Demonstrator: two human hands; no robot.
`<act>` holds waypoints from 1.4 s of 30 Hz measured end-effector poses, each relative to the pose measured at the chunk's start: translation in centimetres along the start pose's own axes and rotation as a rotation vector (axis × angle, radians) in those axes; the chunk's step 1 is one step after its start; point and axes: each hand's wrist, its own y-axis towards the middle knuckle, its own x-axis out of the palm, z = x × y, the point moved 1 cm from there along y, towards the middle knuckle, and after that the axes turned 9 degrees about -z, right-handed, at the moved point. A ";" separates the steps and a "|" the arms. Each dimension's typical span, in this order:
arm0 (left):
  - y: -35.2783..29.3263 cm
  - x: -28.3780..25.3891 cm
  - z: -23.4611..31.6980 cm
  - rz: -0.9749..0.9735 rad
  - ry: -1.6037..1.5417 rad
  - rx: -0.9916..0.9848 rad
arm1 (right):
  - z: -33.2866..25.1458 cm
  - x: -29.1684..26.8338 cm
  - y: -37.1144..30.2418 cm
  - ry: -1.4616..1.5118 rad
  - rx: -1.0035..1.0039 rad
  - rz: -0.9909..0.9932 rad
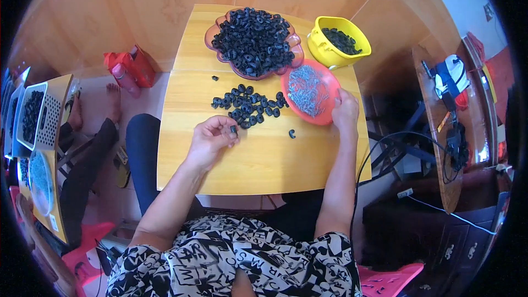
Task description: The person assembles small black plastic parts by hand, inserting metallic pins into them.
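Observation:
My left hand is closed, pinching a small black plastic part between thumb and fingertips above the wooden table. My right hand grips the right rim of a red plate. Many thin silvery metal pieces, too small to name, lie in that plate. Between my hands and the far side spreads a loose group of black curved parts. One C-shaped black part lies apart, nearer to me, and another small part sits at the left.
A scalloped reddish tray heaped with black parts stands at the table's far side. Right of it is a yellow tub with more. At far left, another person's legs show beside a table with a white basket. A black cable hangs at right.

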 end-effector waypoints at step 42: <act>-0.5 0.3 -0.3 -0.124 0.313 -0.231 | -13.7 3.8 -9.2 0.908 -0.193 -0.527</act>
